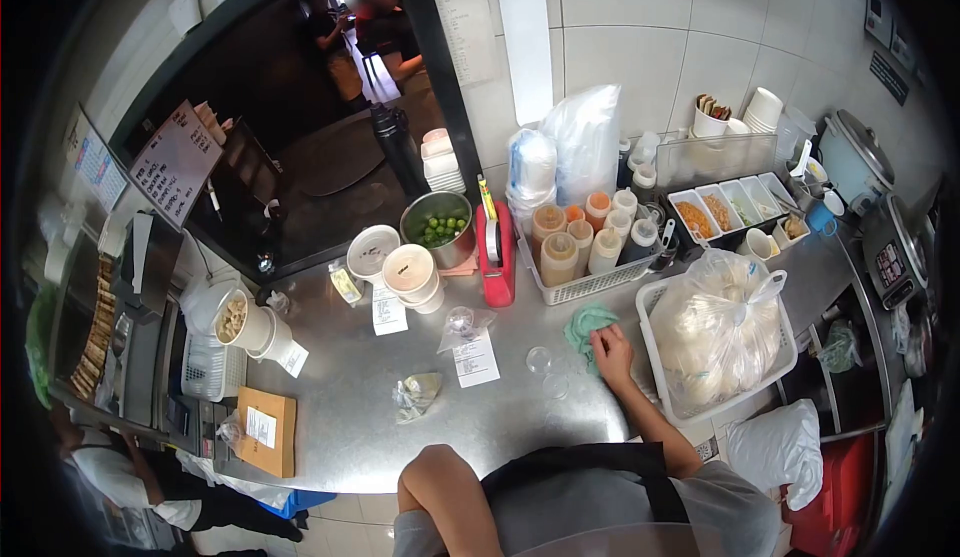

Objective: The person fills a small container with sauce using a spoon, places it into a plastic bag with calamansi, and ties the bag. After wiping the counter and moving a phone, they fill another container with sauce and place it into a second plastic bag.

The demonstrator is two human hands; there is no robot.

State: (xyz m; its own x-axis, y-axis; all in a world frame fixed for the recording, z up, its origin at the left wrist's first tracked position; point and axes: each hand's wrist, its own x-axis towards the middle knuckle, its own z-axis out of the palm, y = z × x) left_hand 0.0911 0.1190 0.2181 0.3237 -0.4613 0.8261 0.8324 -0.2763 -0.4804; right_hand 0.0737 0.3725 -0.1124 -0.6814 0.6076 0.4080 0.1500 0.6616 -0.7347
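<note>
On the steel counter, my right hand (612, 352) rests at the edge of a crumpled green cloth (592, 327), its fingers curled onto it. Left of the cloth lie two small clear round lids (540, 360). A white basket (655, 357) with a knotted clear plastic bag (722, 322) stands just right of my hand. Of my left arm (445, 497) only the bent part near the elbow shows; the hand itself is out of sight.
Sauce bottles (604, 252) fill a grey basket behind the cloth. A red tape dispenser (496, 267), a pot of green limes (440, 225), lidded tubs (410, 273), receipts (476, 359) and a brown paper bag (268, 432) stand about the counter. Another person (120, 477) is at lower left.
</note>
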